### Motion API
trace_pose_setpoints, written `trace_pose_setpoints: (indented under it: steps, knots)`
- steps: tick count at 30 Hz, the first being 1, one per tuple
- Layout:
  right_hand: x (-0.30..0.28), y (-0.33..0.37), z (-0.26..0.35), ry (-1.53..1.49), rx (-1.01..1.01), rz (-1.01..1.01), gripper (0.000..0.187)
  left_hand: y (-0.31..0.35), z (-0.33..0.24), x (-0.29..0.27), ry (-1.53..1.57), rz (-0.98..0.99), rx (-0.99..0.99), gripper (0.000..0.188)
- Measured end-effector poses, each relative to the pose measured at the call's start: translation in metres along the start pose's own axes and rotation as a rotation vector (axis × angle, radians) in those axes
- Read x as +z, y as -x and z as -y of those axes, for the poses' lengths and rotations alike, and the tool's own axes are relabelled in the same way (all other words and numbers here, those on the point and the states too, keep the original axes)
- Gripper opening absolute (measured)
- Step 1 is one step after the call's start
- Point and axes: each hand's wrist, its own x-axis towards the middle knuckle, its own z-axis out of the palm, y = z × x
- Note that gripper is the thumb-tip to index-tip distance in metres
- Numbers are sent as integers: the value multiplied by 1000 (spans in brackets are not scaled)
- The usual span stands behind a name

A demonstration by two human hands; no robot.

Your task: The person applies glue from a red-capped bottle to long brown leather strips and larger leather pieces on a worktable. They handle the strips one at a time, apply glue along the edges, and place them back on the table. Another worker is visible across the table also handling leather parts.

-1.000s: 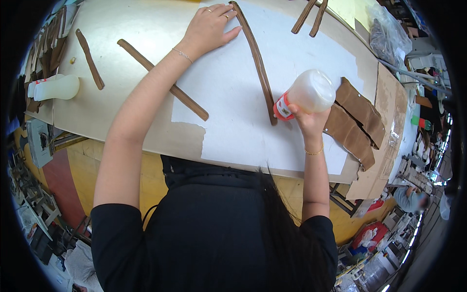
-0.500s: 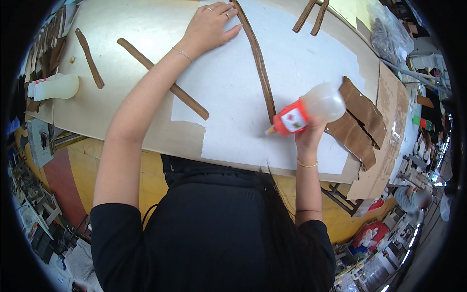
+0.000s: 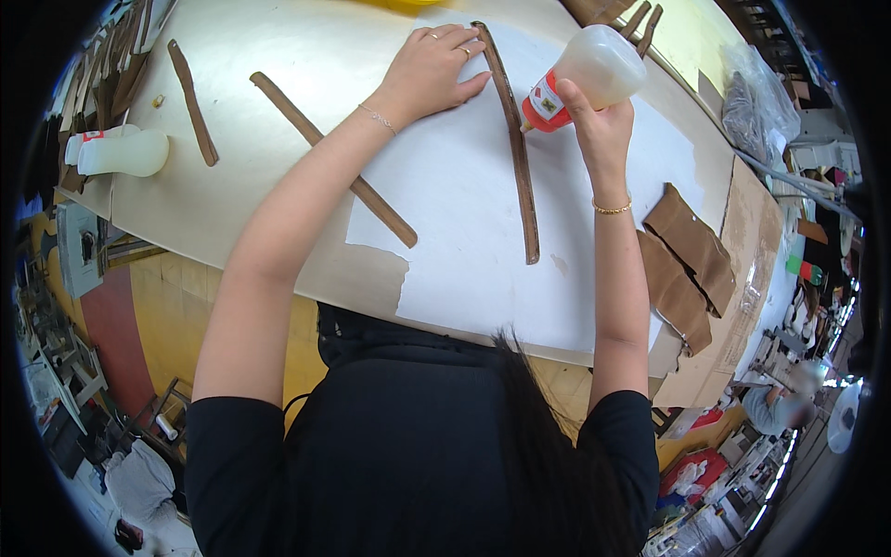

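Though bottle nozzle (image 3: 527,125) borders strip (image 3: 519,158), contact unclear

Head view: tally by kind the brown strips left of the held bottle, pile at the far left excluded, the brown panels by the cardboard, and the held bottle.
Strips: 3
Panels: 2
Held bottle: 1
Total: 6
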Motion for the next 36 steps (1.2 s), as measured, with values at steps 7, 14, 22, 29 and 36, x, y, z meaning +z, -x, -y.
trace_pose_setpoints:
  steps: [7, 14, 22, 29, 36]
  knots:
    - [7, -2, -4, 96, -34, 83, 55, 0, 2, -1, -6, 9, -4, 41]
    - [0, 10, -8, 150, 2, 111, 56, 0, 3, 2, -26, 1, 1, 41]
    - [-16, 42, 5, 134, 151, 151, 53, 0, 3, 4, -67, -10, 12, 41]
    - [-62, 86, -15, -544, 488, 34, 80, 0, 4, 3, 28, -3, -31, 40]
    - [-122, 77, -16, -1256, 424, -58, 83, -8, 12, 4, 197, 31, -367, 37]
